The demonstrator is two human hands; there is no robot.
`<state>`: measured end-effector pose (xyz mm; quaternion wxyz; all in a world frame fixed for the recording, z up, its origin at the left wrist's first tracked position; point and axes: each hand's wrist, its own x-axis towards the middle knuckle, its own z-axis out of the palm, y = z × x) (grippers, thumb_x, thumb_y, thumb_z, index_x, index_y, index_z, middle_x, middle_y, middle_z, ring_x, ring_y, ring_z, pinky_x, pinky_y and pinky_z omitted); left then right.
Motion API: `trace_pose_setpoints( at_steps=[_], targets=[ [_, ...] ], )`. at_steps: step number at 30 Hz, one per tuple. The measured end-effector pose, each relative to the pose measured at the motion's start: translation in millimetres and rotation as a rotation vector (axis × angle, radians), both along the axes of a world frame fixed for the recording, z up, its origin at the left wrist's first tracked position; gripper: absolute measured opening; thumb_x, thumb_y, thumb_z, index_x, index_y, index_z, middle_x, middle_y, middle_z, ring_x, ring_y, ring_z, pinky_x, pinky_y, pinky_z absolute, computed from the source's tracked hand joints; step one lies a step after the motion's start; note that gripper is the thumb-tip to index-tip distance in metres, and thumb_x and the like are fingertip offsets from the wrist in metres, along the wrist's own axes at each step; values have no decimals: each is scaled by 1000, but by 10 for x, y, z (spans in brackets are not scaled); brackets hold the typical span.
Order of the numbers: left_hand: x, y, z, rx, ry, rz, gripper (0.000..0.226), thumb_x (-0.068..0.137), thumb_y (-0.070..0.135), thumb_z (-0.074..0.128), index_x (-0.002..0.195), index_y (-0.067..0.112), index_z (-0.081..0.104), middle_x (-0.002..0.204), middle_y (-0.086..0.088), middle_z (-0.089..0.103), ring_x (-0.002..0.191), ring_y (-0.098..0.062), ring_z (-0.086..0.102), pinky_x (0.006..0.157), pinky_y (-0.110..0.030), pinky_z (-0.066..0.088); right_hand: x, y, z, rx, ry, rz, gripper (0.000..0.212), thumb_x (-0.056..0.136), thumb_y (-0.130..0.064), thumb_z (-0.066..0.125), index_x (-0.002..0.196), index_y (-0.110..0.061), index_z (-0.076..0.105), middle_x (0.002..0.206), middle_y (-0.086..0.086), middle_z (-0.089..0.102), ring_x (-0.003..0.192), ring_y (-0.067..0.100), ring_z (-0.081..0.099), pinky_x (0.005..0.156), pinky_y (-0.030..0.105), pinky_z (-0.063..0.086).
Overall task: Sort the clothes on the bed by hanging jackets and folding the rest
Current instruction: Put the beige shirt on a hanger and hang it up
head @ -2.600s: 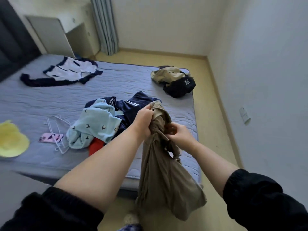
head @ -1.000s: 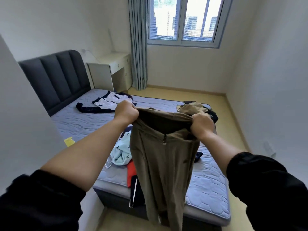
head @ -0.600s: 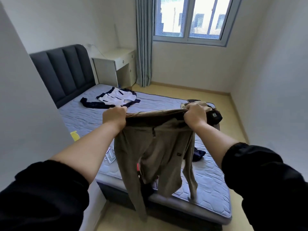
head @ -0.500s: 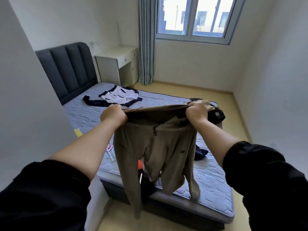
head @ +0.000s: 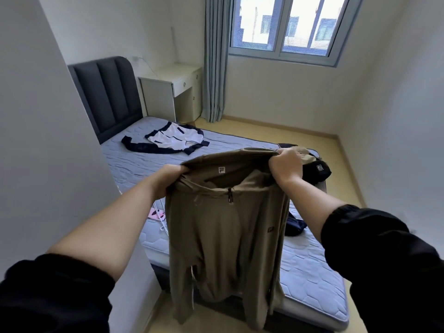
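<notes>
Head view: the olive zip jacket (head: 225,236), a bunched wad seconds ago, now hangs spread out above the foot of the bed (head: 310,267). The left hand (head: 168,180) and right hand (head: 284,164) have their fingers clenched on its collar edge. With zip and collar showing, it probably belongs on a hanger. White hangers (head: 163,226) lie on the bed; no containers are visible.

Black left sleeve (head: 55,296) and right sleeve (head: 384,260) (gathered cuffs) bunched above bare forearms
</notes>
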<state>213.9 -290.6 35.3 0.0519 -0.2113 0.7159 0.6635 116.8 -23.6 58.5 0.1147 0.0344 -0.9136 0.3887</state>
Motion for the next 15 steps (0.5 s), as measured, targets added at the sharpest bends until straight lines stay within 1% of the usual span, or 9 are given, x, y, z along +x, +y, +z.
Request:
trace_pose_setpoints(
  at_steps=[2, 3, 5, 6, 8, 9, 12, 13, 15],
  targets=[
    [-76, -102, -46, -73, 158, 200, 18, 92, 18, 56, 77, 12, 63, 68, -5, 60, 63, -20, 53, 58, -28, 42, -54, -119, -58, -4, 121, -27, 10, 69, -2, 43, 66, -8, 50, 63, 7, 51, 63, 26, 45, 52, 32, 30],
    [-106, -179, -78, -186, 196, 278, 21, 89, 18, 55, 69, 15, 59, 65, -5, 53, 62, -20, 46, 56, -29, 36, -102, -184, -74, 42, 134, 0, 11, 71, -2, 43, 67, -10, 50, 67, 7, 53, 64, 25, 46, 54, 32, 30],
    [-160, -338, -168, -469, 146, 315, 20, 79, 17, 48, 59, 14, 47, 60, -6, 39, 62, -23, 35, 52, -31, 25, -218, -327, -104, 231, 37, 121, 15, 75, -1, 45, 65, -11, 50, 77, 9, 55, 70, 27, 49, 59, 30, 34],
    [-182, -397, -221, -592, 84, 299, 18, 76, 14, 46, 58, 13, 44, 59, -6, 38, 62, -25, 35, 52, -31, 23, -279, -385, -134, 293, -17, 157, 16, 75, -1, 46, 64, -11, 51, 81, 10, 55, 72, 27, 50, 61, 29, 36],
    [-244, -481, -346, -740, 5, 297, 21, 75, 5, 47, 57, 12, 42, 56, -7, 42, 64, -29, 41, 50, -30, 26, -399, -487, -221, 291, -31, 156, 16, 74, 1, 47, 64, -10, 53, 77, 6, 50, 75, 28, 48, 63, 29, 36],
    [-288, -512, -403, -765, -5, 322, 20, 75, 4, 47, 57, 11, 43, 57, -7, 45, 65, -31, 44, 50, -30, 28, -465, -543, -274, 253, -14, 138, 17, 72, 2, 47, 63, -12, 53, 71, 3, 47, 73, 27, 47, 62, 28, 34],
    [-466, -614, -594, -775, -36, 365, 17, 75, 5, 48, 61, 14, 48, 65, -9, 53, 74, -36, 53, 62, -32, 36, -697, -745, -488, 166, -20, 133, 19, 68, 3, 47, 58, -13, 47, 62, 1, 46, 63, 24, 43, 51, 27, 28],
    [-536, -638, -670, -760, -66, 365, 15, 76, 6, 48, 64, 14, 52, 69, -10, 55, 78, -37, 55, 64, -32, 37, -795, -804, -569, 164, -49, 148, 18, 67, 4, 46, 57, -11, 47, 60, 3, 47, 61, 24, 43, 50, 27, 28],
    [-710, -670, -850, -719, -133, 372, 16, 79, 6, 48, 78, 12, 63, 82, -16, 62, 89, -39, 58, 69, -33, 40, -1023, -915, -770, 152, -120, 172, 18, 67, 6, 44, 57, -9, 49, 62, 8, 49, 65, 30, 45, 54, 29, 32]
  ],
)
